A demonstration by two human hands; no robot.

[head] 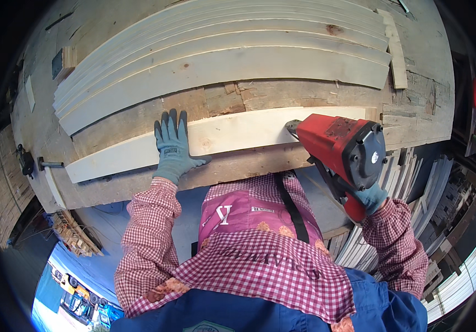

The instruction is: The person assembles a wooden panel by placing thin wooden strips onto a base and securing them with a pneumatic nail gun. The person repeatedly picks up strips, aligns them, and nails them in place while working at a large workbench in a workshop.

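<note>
A pale planed board (238, 130) lies lengthwise near the front edge of a worn wooden workbench (271, 164). My left hand (174, 149), in a blue-grey glove with dark fingertips, rests flat on the board left of its middle. Its fingers point away from me, and the thumb sticks out to the right. My right hand (370, 197), gloved alike, grips the handle of a red and black pneumatic nail gun (333, 145). The gun's nose is at the board, right of the middle; whether it touches the wood I cannot tell. The gun's body covers part of the board's right portion.
Several overlapping boards (229, 62) lie beyond the pale board. A short wood block (64, 62) sits left of them, a narrow strip (395, 54) to their right. A hammer-like tool (50, 164) lies at the bench's left. Long wood strips (400, 174) stand below right.
</note>
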